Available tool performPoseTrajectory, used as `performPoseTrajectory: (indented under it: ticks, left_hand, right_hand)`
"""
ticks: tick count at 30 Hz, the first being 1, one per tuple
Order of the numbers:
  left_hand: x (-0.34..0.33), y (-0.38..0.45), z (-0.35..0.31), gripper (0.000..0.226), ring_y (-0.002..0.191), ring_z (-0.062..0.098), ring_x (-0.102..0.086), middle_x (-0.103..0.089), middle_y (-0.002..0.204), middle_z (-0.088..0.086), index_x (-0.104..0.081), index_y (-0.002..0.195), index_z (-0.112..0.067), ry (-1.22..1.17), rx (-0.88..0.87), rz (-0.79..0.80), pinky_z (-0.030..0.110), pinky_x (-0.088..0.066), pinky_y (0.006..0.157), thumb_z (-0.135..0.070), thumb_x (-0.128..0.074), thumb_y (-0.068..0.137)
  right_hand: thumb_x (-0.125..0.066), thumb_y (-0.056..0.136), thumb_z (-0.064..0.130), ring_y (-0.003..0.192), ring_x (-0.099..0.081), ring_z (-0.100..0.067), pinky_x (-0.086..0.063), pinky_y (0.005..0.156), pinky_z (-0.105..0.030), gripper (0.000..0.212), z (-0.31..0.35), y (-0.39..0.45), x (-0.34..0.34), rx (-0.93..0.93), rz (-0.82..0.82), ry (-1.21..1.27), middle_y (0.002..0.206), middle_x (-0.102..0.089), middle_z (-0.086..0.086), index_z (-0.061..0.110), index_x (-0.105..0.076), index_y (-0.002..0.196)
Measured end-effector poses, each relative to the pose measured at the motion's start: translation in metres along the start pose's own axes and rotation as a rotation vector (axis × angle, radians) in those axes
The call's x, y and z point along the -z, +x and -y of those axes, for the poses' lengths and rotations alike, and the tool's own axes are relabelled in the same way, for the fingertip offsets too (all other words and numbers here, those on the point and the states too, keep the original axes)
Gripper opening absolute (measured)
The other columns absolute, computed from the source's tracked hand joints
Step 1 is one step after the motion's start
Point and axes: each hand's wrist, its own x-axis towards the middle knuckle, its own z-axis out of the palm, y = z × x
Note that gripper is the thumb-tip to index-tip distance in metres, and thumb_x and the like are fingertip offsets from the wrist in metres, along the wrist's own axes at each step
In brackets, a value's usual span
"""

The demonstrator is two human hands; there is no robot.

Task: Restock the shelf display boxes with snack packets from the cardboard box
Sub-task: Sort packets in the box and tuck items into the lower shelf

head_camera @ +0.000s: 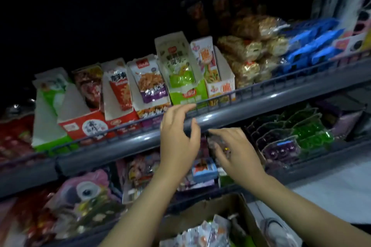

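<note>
Step in hand: my call is mid-restock. Both hands are up at the shelf front, above the brown cardboard box (202,209). It fits a packet going in, or hands coming away after one.
Left hand (178,136): grip released, fingers spread and curved, nothing in it. The fingertips are at the grey metal rail of the upper shelf (261,104), below the green display box (186,94).
Right hand (236,152): fingers are curled in toward the lower shelf (321,153), under the upper rail. It's blurred, so I can't tell whether the grip has a packet.
Task thing: shiny silver snack packets (208,232) lie heaped in the cardboard box at the bottom of the view, right of the left forearm.
Next move needs: depends on the right grip, which isn't settled here. Any packet must go in upright behind a box's low front lip and clear the rail.
Count, display boxes: I see six open-front card boxes in the upper shelf row, left to right green-white, red-white, red, purple-white, green and orange-white. All of them show packets.
Count, cardboard box: one.
Count, packets in box: a heap, too blurred to count.
Count, hands: two.
</note>
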Motion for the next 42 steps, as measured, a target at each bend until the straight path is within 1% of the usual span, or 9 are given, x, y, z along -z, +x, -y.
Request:
performPoseTrajectory:
  ticks: [4,10,14,18,21,29,34,38,42]
  left_hand:
    - [-0.003,-0.073,0.031,0.028,0.106,0.006,-0.048,-0.049,0.110,-0.007,-0.058,0.117,-0.019,-0.017,0.162,0.042,0.013,-0.035,0.093,-0.015,-0.051,0.090]
    - [-0.025,-0.177,0.085,0.026,0.098,0.015,-0.053,-0.046,0.108,-0.007,-0.057,0.117,-0.018,0.025,0.515,0.205,0.020,-0.040,0.083,-0.012,-0.050,0.093]
    - [-0.045,-0.227,0.116,0.027,0.088,0.015,-0.054,-0.048,0.108,0.000,-0.058,0.116,-0.015,0.046,0.712,0.335,0.017,-0.038,0.075,-0.007,-0.051,0.091]
    - [-0.068,-0.271,0.147,0.024,0.102,0.021,-0.057,-0.057,0.112,0.006,-0.062,0.109,-0.014,0.069,0.926,0.401,0.032,-0.048,0.085,-0.010,-0.055,0.087]
    - [-0.080,-0.298,0.168,0.018,0.104,0.024,-0.058,-0.062,0.111,0.007,-0.063,0.105,-0.012,0.091,1.022,0.491,0.029,-0.045,0.085,-0.015,-0.059,0.088]
    - [-0.092,-0.348,0.195,0.032,0.116,0.024,-0.054,-0.059,0.127,0.008,-0.060,0.122,-0.009,0.087,1.101,0.724,0.025,-0.040,0.095,-0.013,-0.057,0.091]
    - [-0.093,-0.353,0.201,0.031,0.116,0.025,-0.049,-0.053,0.126,0.012,-0.064,0.118,-0.009,0.203,1.047,0.621,0.019,-0.034,0.091,-0.005,-0.060,0.087]
    - [-0.100,-0.361,0.209,0.028,0.114,0.025,-0.048,-0.052,0.123,0.010,-0.067,0.115,-0.010,0.240,1.016,0.724,0.018,-0.031,0.089,-0.010,-0.062,0.087]
    - [-0.109,-0.370,0.205,0.023,0.121,0.026,-0.038,-0.046,0.124,0.010,-0.069,0.108,-0.006,0.214,0.994,0.779,-0.003,-0.016,0.078,-0.008,-0.065,0.085]
  right_hand:
    - [-0.055,0.089,0.018,0.109,-0.053,-0.018,-0.042,0.090,-0.025,0.033,-0.006,-0.055,-0.031,-0.130,0.202,0.063,0.114,-0.061,-0.001,0.017,-0.059,0.121]
    - [-0.052,0.093,0.018,0.109,-0.055,-0.014,-0.038,0.088,-0.014,0.033,-0.013,-0.144,-0.075,-0.357,0.550,0.085,0.122,-0.056,0.000,0.016,-0.054,0.127]
    - [-0.052,0.091,0.024,0.105,-0.059,-0.019,-0.045,0.093,-0.032,0.034,-0.031,-0.189,-0.098,-0.447,0.721,0.019,0.123,-0.059,-0.004,0.021,-0.056,0.124]
    - [-0.052,0.092,0.028,0.102,-0.060,-0.023,-0.047,0.088,-0.034,0.035,-0.054,-0.215,-0.121,-0.573,0.811,0.001,0.119,-0.061,-0.009,0.016,-0.056,0.125]
    - [-0.056,0.091,0.026,0.111,-0.057,-0.024,-0.044,0.094,-0.029,0.041,-0.072,-0.230,-0.141,-0.671,0.919,0.000,0.127,-0.057,-0.010,0.012,-0.051,0.130]
    - [-0.060,0.089,0.036,0.121,-0.052,-0.023,-0.041,0.101,-0.030,0.055,-0.097,-0.260,-0.187,-0.848,1.171,0.049,0.137,-0.051,-0.010,0.016,-0.044,0.138]
    - [-0.059,0.091,0.030,0.123,-0.050,-0.024,-0.039,0.105,-0.032,0.054,-0.098,-0.270,-0.197,-0.915,1.168,0.121,0.139,-0.049,-0.012,0.010,-0.044,0.138]
    - [-0.061,0.090,0.031,0.123,-0.050,-0.024,-0.039,0.103,-0.029,0.054,-0.099,-0.278,-0.208,-0.947,1.129,0.138,0.139,-0.046,-0.014,0.008,-0.047,0.137]
    - [-0.061,0.090,0.023,0.117,-0.054,-0.022,-0.039,0.099,-0.024,0.051,-0.091,-0.291,-0.215,-0.939,1.158,0.142,0.132,-0.053,-0.011,0.013,-0.047,0.137]
